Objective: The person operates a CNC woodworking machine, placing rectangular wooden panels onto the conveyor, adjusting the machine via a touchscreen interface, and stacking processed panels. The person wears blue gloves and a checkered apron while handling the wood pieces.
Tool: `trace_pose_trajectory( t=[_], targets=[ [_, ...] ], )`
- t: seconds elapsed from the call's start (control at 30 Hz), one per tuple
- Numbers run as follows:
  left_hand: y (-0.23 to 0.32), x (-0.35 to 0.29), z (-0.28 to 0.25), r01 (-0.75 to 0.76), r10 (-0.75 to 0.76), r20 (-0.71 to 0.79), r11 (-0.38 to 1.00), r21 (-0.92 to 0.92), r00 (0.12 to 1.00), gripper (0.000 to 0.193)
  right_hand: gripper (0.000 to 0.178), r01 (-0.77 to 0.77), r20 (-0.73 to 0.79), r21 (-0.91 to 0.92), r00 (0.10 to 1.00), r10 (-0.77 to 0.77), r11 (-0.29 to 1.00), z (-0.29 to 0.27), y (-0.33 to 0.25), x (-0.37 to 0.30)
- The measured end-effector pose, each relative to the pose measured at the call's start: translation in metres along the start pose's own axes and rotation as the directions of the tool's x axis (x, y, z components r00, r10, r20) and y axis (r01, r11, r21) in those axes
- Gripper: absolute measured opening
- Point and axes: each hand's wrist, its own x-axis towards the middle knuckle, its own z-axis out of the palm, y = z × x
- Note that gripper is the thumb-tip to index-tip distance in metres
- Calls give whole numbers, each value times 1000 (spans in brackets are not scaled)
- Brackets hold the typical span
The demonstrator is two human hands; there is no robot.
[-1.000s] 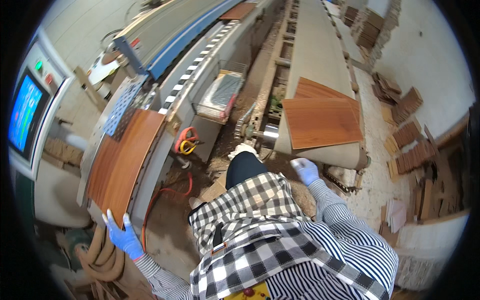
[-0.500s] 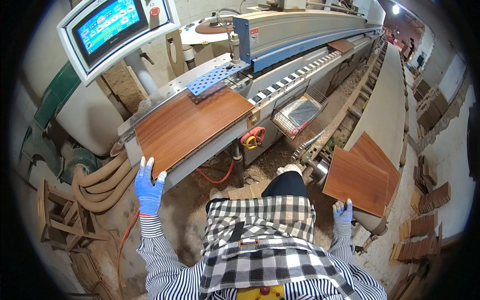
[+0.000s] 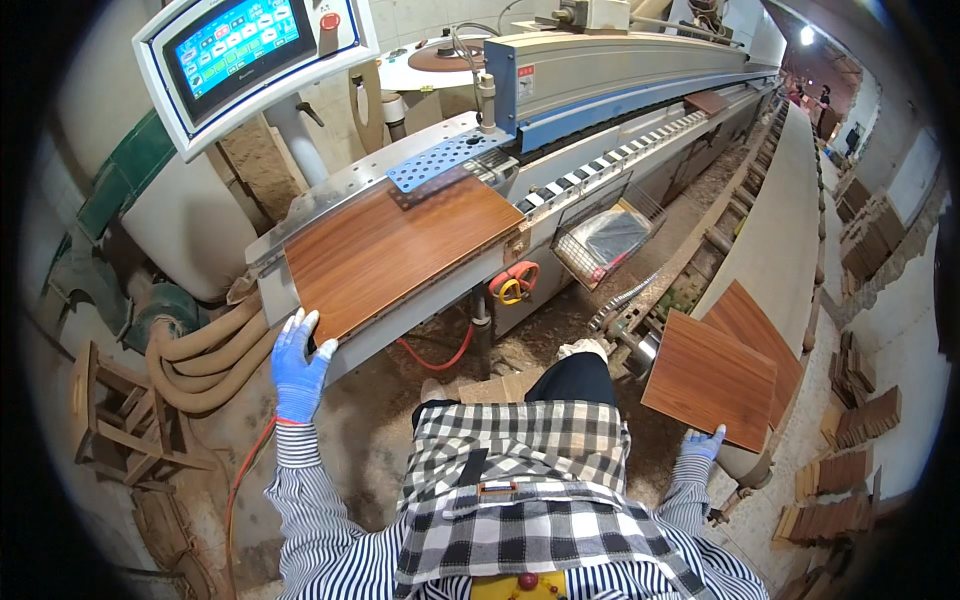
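Note:
A brown wood-grain board [image 3: 400, 250] lies flat on the metal infeed table of a long machine, its far part under a blue perforated plate [image 3: 440, 163]. My left hand [image 3: 300, 370], in a blue glove with white fingertips, rests against the board's near left corner. Its fingers are stretched out and the thumb is apart along the near edge. On the right, my right hand [image 3: 702, 442], gloved too, holds the near edge of another brown board [image 3: 710, 380]; some fingers are hidden beneath it. That board overlaps a similar board [image 3: 765, 345] on the return conveyor belt.
A control screen [image 3: 240, 45] stands at upper left. Orange-handled scissors [image 3: 515, 282] hang on the machine side, near a wire basket [image 3: 605, 240]. Thick hoses [image 3: 205, 350] and a wooden stool [image 3: 120, 420] are at left. Board stacks [image 3: 835, 480] line the right wall.
The view has shifted slightly. My right hand has slid a little rightward along its board's edge, and that board has come slightly nearer. My left hand stays at its board's corner.

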Motion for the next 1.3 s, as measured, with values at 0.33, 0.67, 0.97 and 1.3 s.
trace_pose_trajectory(
  t=[0.33, 0.67, 0.97, 1.3],
  targets=[
    [28, 35, 51, -217, 229, -16, 942, 257, 973, 54, 85, 128, -38, -174, 990, -137, 976, 8, -31, -5],
    [73, 77, 109, -251, 231, 130, 955, 162, 964, 60, 49, 107, 231, -247, 972, -49, 963, -9, -68, -9],
    [91, 52, 110, -370, 370, 0, 929, 8, 929, 53, 36, 128, 687, -241, 723, 76, 962, 43, -33, -114],
    [110, -54, 31, -381, 380, 257, 923, -47, 889, 79, 16, 87, 875, -479, 123, 468, 873, 202, 82, -283]
  ],
)
